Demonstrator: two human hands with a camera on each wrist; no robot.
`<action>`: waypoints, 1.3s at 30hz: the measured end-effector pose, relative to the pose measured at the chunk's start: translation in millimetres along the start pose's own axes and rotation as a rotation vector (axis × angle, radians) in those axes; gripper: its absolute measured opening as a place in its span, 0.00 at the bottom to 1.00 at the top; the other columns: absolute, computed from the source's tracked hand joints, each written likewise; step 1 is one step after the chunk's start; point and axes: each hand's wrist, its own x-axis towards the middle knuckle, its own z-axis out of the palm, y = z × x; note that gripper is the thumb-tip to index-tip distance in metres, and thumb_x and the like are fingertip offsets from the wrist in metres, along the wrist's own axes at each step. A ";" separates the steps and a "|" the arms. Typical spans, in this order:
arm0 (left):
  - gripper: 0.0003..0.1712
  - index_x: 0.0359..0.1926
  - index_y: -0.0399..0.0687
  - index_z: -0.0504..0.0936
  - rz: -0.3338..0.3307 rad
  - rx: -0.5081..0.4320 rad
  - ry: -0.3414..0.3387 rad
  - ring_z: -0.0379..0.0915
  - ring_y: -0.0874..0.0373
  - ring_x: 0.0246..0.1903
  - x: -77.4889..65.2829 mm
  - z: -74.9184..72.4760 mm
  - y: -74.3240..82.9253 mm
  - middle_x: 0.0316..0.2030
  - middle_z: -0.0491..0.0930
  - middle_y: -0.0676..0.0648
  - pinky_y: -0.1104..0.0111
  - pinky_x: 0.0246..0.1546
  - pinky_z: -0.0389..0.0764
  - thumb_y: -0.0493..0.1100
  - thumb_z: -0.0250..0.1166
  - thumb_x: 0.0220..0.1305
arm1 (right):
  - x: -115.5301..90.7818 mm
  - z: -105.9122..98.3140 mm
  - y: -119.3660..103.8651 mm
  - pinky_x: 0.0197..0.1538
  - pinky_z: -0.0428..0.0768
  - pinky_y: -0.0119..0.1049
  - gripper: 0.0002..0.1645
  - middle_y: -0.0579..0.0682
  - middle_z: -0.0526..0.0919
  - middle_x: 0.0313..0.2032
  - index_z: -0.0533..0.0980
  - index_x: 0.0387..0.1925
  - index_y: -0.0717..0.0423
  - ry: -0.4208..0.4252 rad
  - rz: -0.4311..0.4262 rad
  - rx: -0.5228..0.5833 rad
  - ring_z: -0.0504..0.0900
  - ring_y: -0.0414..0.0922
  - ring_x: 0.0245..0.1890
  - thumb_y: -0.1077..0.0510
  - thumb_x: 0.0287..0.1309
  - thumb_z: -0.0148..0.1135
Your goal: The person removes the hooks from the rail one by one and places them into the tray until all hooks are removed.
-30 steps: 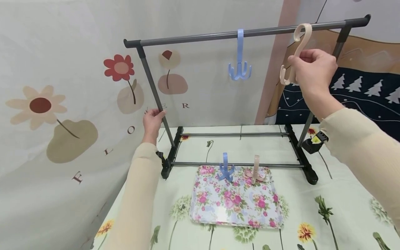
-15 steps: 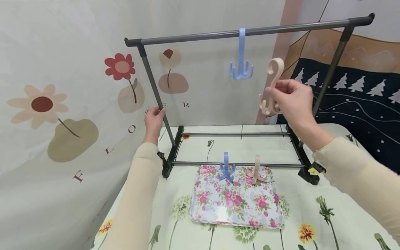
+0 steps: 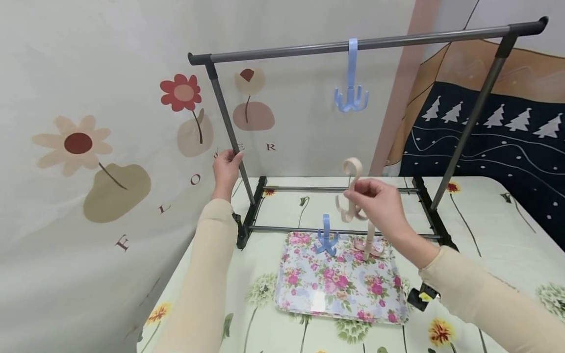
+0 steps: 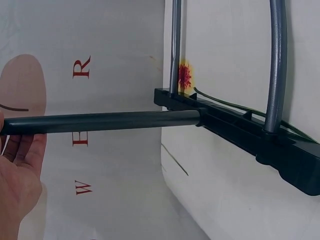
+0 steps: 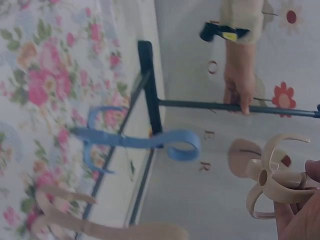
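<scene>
My left hand (image 3: 226, 171) grips the left upright (image 3: 229, 115) of a dark metal garment rack, as the left wrist view also shows. My right hand (image 3: 381, 203) pinches the stem of a beige multi-prong hanging hook (image 3: 351, 208), its curved top upward, in front of the rack's lower bars. A blue hook (image 3: 351, 73) hangs from the rack's top bar (image 3: 304, 50). Below, another blue hook (image 3: 326, 240) and a second beige hook (image 3: 368, 245) lie at the back edge of a floral tray (image 3: 335, 284); the right hand partly covers that beige one.
The rack stands on black feet (image 3: 252, 211), with two lower bars (image 3: 287, 229) running between them over a flower-print tablecloth (image 3: 499, 274). Behind it hangs a pale curtain (image 3: 309, 122) with flowers and letters. Dark fabric with white trees (image 3: 485, 137) hangs at the right.
My right hand has brought the beige hook down and to the left, from beside the top bar to above the tray. The left hand keeps its hold on the upright. The view has shifted slightly.
</scene>
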 end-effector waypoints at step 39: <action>0.19 0.51 0.40 0.81 -0.001 -0.014 -0.024 0.75 0.51 0.51 5.9 1.2 -5.8 0.48 0.81 0.42 0.58 0.57 0.73 0.50 0.62 0.71 | -76.8 90.8 93.7 0.24 0.78 0.33 0.08 0.44 0.85 0.25 0.80 0.25 0.53 -0.138 0.121 -0.123 0.83 0.45 0.25 0.63 0.54 0.73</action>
